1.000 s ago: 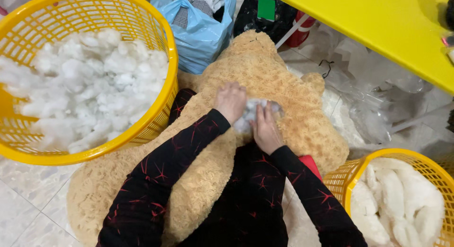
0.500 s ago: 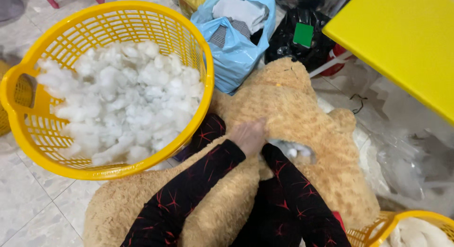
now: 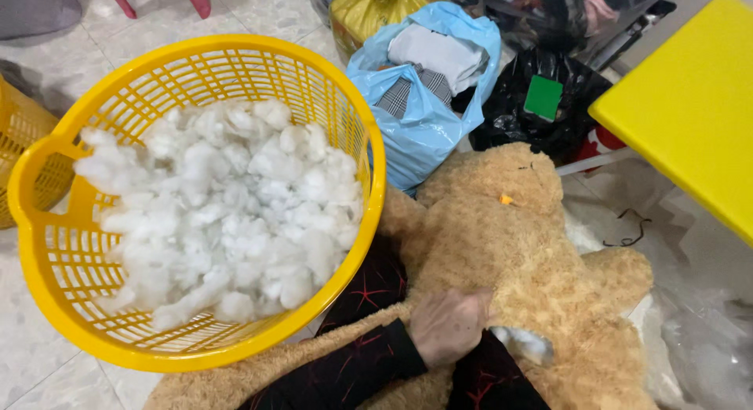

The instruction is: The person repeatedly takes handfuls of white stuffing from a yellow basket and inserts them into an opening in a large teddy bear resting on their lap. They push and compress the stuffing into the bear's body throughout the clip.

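A large tan plush teddy bear (image 3: 510, 245) lies across my lap, its head pointing away from me. My left hand (image 3: 449, 325) rests on the bear's body with fingers curled on the plush at the edge of an opening. White stuffing (image 3: 527, 343) shows in that opening just right of the hand. My right sleeve (image 3: 494, 379) runs up to the opening; the right hand itself is hidden. A big yellow basket (image 3: 47, 174) to the left holds a heap of white stuffing (image 3: 235, 206).
A blue plastic bag (image 3: 423, 127) with folded cloth and a black bag (image 3: 533, 112) stand behind the bear. A yellow table (image 3: 690, 104) is at the right. Clear plastic sheeting (image 3: 698, 339) lies on the tiled floor at the right. Another yellow basket (image 3: 23, 143) sits at the far left.
The view has swung up and left, so the big basket fills more of it. My right hand, earlier pressing stuffing at the opening, has gone out of sight; my left hand stays on the bear.
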